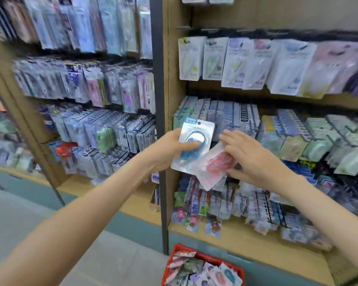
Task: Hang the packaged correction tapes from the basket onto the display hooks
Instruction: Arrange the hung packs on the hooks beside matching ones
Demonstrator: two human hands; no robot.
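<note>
Left hand grips the blue pack upright, thumb curled across the front of its blister, fingers behind the card. Right hand pinches the pink pack, fingers laid over its top face and thumb beneath; the pack is tilted, and its upper edge meets the blue pack's lower right side (which one lies in front I cannot tell). I hold both packs in front of the middle row of hooks, just right of the shelf's dark upright; neither is on a hook. The hole in the blue pack's card is at its top. The red basket sits low at the foot of the shelf, with further packs heaped inside.
</note>
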